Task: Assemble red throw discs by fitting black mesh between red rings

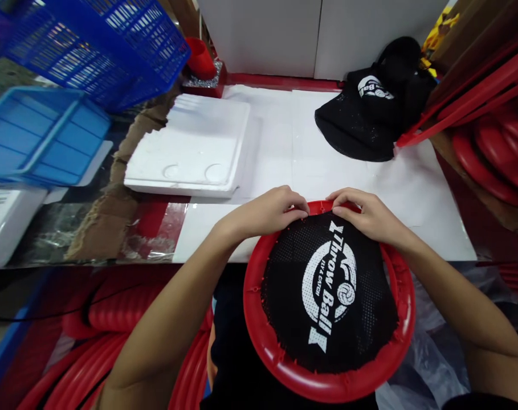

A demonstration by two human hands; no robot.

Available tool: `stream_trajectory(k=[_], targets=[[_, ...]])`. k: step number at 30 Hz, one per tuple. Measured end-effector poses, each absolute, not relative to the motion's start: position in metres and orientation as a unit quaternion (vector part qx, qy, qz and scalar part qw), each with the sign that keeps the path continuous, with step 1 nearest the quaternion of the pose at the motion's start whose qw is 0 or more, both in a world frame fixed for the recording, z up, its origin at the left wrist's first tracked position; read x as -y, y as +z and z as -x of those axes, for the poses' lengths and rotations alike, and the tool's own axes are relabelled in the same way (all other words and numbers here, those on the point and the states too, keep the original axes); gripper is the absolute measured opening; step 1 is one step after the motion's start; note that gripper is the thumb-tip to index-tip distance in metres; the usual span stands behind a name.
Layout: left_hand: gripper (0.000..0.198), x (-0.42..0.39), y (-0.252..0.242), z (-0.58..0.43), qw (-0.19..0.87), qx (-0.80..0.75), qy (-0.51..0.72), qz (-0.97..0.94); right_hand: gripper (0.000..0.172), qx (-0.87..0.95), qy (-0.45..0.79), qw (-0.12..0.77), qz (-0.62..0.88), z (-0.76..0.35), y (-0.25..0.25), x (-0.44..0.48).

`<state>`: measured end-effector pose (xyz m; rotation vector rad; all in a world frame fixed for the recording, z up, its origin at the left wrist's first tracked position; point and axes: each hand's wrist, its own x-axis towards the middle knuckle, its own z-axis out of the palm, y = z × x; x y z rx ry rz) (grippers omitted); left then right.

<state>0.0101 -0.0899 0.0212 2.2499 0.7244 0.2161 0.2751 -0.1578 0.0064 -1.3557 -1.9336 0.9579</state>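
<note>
A red plastic ring (pixel 259 319) with a round black mesh (pixel 284 273) set inside it leans against the table's front edge. White lettering on the mesh reads "Throw Ball". My left hand (pixel 286 208) pinches the mesh edge and the rim at the top, left of centre. Close by, my right hand (pixel 361 213) grips the same top stretch of rim and mesh, fingers over the ring and thumb on the cloth. Most of the mesh border meets the ring, while a gap shows along the right side, below my right hand. My fingertips partly hide the join at the top.
More black printed mesh pieces (pixel 365 114) lie at the back right. A white foam block (pixel 194 142) sits on the table's left, near blue baskets (pixel 45 136) and a red cup (pixel 200 58). Red rings are stacked at right (pixel 493 154) and below left (pixel 83 364).
</note>
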Motion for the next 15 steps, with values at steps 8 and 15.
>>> stream_trajectory(k=[8, 15], targets=[[0.016, 0.092, 0.027, -0.025, 0.427, -0.316, 0.088, -0.843, 0.013, 0.741, 0.320, 0.286, 0.517, -0.268, 0.006, 0.157], [0.011, 0.094, 0.013, -0.029, 0.493, -0.368, 0.173, -0.769, 0.012, 0.712, 0.405, 0.257, 0.512, -0.277, 0.008, 0.143]])
